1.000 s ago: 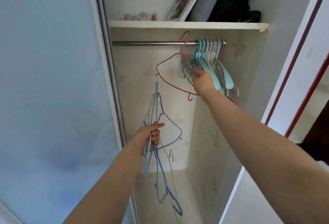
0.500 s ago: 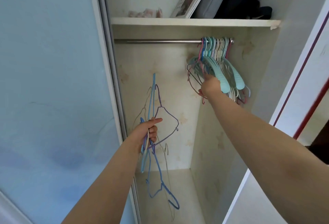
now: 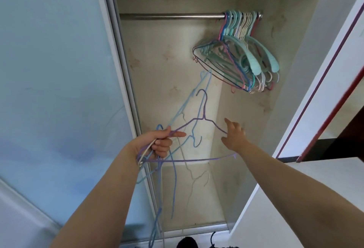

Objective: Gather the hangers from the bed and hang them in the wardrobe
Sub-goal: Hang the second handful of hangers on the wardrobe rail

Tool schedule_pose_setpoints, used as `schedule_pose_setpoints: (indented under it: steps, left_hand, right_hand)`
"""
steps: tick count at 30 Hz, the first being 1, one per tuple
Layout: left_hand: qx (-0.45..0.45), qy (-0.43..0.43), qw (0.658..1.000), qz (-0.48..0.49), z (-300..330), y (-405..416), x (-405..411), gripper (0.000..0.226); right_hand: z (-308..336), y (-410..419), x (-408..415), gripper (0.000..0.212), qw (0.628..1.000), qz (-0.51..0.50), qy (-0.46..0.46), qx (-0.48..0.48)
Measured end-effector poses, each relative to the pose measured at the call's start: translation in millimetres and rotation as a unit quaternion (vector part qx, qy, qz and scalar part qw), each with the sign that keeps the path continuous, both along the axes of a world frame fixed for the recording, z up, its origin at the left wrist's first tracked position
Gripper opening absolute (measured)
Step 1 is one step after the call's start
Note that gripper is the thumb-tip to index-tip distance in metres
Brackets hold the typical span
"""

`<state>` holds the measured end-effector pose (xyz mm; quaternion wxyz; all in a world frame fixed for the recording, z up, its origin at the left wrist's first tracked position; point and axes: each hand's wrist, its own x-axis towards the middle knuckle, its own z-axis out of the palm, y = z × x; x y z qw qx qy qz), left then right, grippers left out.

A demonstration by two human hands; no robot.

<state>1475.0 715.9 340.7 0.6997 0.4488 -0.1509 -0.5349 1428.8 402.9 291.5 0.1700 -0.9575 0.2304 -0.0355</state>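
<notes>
Left hand (image 3: 157, 145) grips the loose wire hangers (image 3: 173, 169) below the rail (image 3: 171, 15). Right hand (image 3: 233, 136) spread, empty, nearer the purple hanger (image 3: 204, 117), hook pointing up toward the rail.

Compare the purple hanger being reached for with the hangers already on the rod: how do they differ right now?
The purple hanger sits in the left hand, off the rod; the hung hangers are hooked at its right end. It is one thin wire hanger; they form a packed bunch including broad teal plastic ones. Both sets carry hooks.
</notes>
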Motion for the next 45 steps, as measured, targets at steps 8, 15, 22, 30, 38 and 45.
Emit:
schedule_pose_setpoints:
  steps: [8,15,22,30,38,45]
  left_hand:
    - [0.01,-0.003,0.999,0.031,-21,11,-9,0.05]
    - [0.065,0.042,0.968,0.237,-18,5,-10,0.03]
    - [0.005,0.066,0.963,0.263,-23,5,4,0.032]
    - [0.02,0.067,0.952,0.297,-21,-21,3,0.032]
    - [0.023,0.075,0.939,0.334,-14,-38,-1,0.035]
    - [0.0,0.04,0.949,0.312,21,-55,-6,0.03]
  right_hand:
    - [-37,-26,-56,0.053,0.977,-0.036,0.052,0.205]
    - [-47,-33,-88,0.036,0.973,-0.111,-0.056,0.196]
    - [-47,-55,-113,0.03,0.942,-0.219,-0.097,0.234]
    - [-17,-3,-94,0.029,0.911,-0.152,-0.238,0.301]
    - [24,73,-59,0.03,0.885,0.03,-0.34,0.316]
    - [139,71,1,0.045,0.886,0.033,-0.362,0.286]
